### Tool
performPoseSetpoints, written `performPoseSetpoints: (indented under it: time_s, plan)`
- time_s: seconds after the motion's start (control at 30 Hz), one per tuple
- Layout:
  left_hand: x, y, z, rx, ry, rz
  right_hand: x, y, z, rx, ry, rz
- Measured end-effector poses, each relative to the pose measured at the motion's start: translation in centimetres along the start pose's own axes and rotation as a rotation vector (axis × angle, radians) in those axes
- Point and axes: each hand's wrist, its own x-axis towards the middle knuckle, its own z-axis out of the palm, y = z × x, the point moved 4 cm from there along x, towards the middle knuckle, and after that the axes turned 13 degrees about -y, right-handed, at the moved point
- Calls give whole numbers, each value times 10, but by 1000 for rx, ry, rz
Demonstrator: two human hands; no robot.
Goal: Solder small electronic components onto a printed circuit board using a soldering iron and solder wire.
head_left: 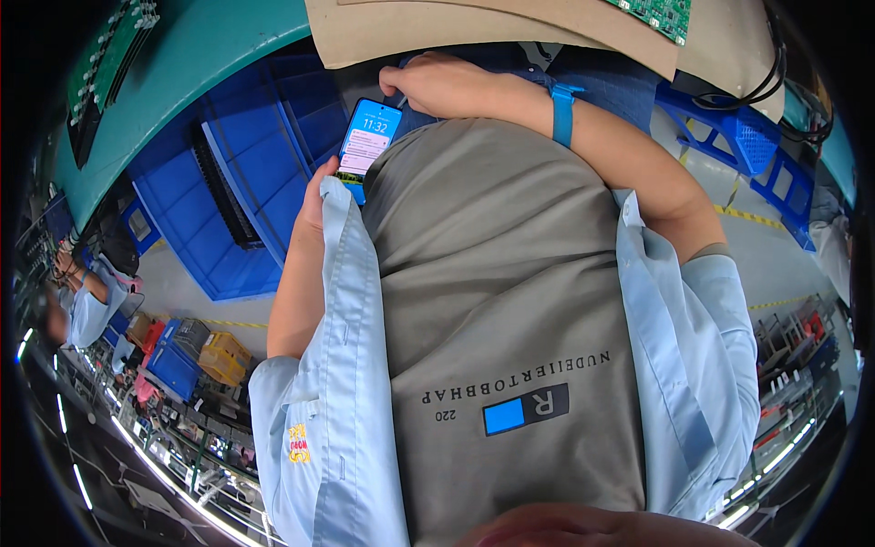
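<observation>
My left hand is closed around the lower part of a smartphone, whose lit screen faces up with a blue background and pale message panels. It is held tilted at the left side of my lap. My right hand lies across my lap, just past the phone's upper right corner. Its fingers are curled in, and a thin greyish thing shows by the fingertips, too small to name. A blue wrist strap is on my right wrist.
A green-topped bench curves along the far side, with brown board and green circuit boards on it. Blue plastic bins stand at my left. Black cables hang at the right. Another person works at far left.
</observation>
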Motion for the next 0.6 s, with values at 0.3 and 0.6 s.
performPoseSetpoints:
  time_s: [0.3,0.6]
  plan:
    - [-4,-3,-1,-58,-47,-74,0,-4,-2,20,30,9]
    - [-24,32,78,1136,-230,371,-5,-6,-12,138,33,35]
